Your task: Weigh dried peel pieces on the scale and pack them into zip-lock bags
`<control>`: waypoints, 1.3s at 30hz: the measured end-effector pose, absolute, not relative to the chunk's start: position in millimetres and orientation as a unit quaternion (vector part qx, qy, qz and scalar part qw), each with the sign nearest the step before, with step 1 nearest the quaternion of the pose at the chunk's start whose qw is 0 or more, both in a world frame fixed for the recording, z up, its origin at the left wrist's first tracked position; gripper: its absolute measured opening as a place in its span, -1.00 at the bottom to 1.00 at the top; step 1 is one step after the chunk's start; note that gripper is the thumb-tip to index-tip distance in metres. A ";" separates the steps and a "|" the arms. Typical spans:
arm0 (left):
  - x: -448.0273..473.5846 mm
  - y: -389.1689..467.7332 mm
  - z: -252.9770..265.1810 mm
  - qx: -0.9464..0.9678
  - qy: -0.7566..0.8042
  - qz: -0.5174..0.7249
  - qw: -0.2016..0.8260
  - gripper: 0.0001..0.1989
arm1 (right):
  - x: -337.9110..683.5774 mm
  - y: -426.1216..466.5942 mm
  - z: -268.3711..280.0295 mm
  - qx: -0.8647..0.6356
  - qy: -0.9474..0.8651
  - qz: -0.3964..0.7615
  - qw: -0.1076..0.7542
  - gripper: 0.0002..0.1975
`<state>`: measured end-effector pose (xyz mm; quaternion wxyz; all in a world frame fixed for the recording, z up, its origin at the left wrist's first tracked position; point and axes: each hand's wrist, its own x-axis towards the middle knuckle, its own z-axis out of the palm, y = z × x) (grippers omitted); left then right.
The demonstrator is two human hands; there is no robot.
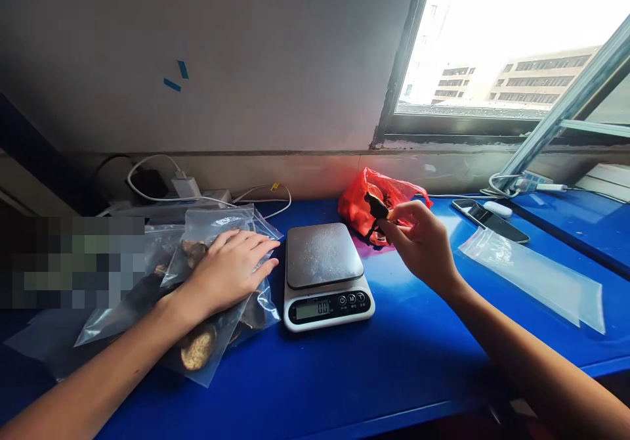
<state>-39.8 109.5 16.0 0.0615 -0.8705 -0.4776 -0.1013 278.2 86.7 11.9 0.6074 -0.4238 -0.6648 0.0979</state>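
My left hand [233,266] lies with fingers stretched out on clear zip bags [216,358] that hold brown and tan dried pieces [198,350], which look like dried mushrooms. Pinched between the thumb and fingers of my right hand [418,246] is a dark, curled piece of dried mushroom [377,206]. Just behind it sits an open red plastic bag [352,203] with more dark pieces inside. Between my hands stands a white kitchen scale [329,308]; its metal plate carries only pale specks, and the display appears to read 0.0.
On the right lie flat clear zip bags [536,279], a phone [492,222] and a white earbud-like case [498,209]. Chargers and white cables [187,187] run along the wall at the back left. A blue table [319,387] spans the front, below a window.
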 end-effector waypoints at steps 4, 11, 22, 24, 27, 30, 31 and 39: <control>-40.9 109.6 15.5 -0.875 -0.470 -0.101 0.065 -0.58 | 280.7 91.4 4.6 -0.434 -0.673 0.131 0.585 -0.89; -44.9 112.2 12.4 -0.878 -0.460 -0.109 0.073 -0.57 | 271.1 95.4 -11.7 -0.404 -0.760 0.051 0.507 -0.93; -46.0 115.2 12.0 -0.878 -0.466 -0.088 0.073 -0.51 | 268.4 96.0 -1.5 -0.355 -0.776 -0.053 0.519 -0.91; -46.4 115.5 11.9 -0.877 -0.467 -0.091 0.069 -0.51 | 278.9 100.1 -0.9 -0.378 -0.762 -0.050 0.523 -0.91; -46.4 114.9 12.3 -0.876 -0.468 -0.096 0.068 -0.52 | 296.5 107.7 -0.4 -0.433 -0.713 -0.012 0.551 -0.91; -45.8 114.0 13.0 -0.879 -0.463 -0.089 0.075 -0.50 | 307.2 113.3 -0.2 -0.491 -0.664 0.043 0.562 -0.86; -45.6 113.9 13.2 -0.880 -0.461 -0.086 0.077 -0.49 | 308.6 114.6 -0.4 -0.508 -0.657 0.061 0.554 -0.84; -46.0 115.8 12.7 -0.881 -0.459 -0.085 0.078 -0.46 | 309.6 123.0 -12.8 -0.556 -0.679 0.146 0.457 -0.76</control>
